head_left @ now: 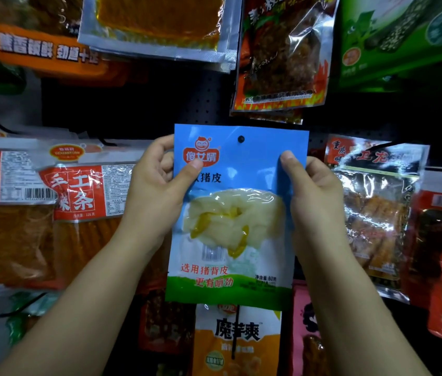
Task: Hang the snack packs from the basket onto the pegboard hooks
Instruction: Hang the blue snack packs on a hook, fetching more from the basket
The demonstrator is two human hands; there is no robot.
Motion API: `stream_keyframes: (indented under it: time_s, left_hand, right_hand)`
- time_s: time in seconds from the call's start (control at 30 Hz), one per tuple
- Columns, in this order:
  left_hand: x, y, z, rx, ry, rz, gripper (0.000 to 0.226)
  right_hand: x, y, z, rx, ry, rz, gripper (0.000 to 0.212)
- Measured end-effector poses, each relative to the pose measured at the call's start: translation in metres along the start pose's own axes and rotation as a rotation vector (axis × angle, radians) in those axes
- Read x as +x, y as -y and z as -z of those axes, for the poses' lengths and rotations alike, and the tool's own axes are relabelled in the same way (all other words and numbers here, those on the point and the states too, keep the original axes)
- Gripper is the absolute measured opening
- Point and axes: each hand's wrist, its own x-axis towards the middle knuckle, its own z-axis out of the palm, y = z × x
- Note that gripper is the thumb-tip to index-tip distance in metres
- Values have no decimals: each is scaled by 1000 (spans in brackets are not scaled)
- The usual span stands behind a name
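Left hand (157, 191): gripping the left edge of the blue snack pack (237, 215), thumb pressed flat across the front near the red logo, fingers curled round behind. Right hand (313, 196): same hold on the pack's right edge, thumb on the front, fingers wrapped behind. Pack held upright and facing the camera between both hands, in front of the black pegboard (160, 109). Clear window in the pack's middle showing pale yellow contents; green band along its bottom. Small round hang hole (241, 139) near the pack's top edge, dark; whether a hook passes through it cannot be told.

Outward from the blue pack: just above it, a hanging pack with flame print (282, 58); above and to the left, a silver-edged pack with orange contents (160, 25); above and to the right, a green pack (404, 42). Directly left of it, behind the left hand, red-and-white packs (78, 191) with barcodes and orange strips inside. Directly right of it, behind the right hand, a clear pack with a black-and-red top (377, 207), then red packs farther right. Directly below it, partly covered by its bottom edge, an orange-and-white pack (237, 346); beside that, a pink pack (305, 335).
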Motion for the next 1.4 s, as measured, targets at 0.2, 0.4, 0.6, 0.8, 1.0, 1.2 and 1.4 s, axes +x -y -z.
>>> stream_keyframes:
  time_s: [0.2, 0.4, 0.6, 0.8, 1.0, 1.2, 1.4]
  left_hand:
    - [4, 20, 0, 51, -21, 60, 25]
    - [14, 48, -11, 291, -106, 81, 26]
    - [7, 81, -18, 503, -63, 65, 49]
    - [29, 100, -28, 613, -50, 108, 43]
    - [55, 118, -42, 753, -40, 219, 47]
    - [54, 132, -46, 700, -42, 301, 38]
    - [13, 147, -43, 618, 66, 335, 51]
  right_hand:
    - [7, -15, 3, -70, -12, -5, 30]
    - [20, -44, 1, -160, -21, 63, 23]
    - [24, -86, 11, -244, -32, 45, 8]
    - [46, -110, 10, -531, -61, 19, 33]
    - [69, -126, 3, -670, -102, -79, 39]
    - [65, -138, 9, -654, -89, -72, 43]
    - [35, -156, 9, -573, 92, -224, 47]
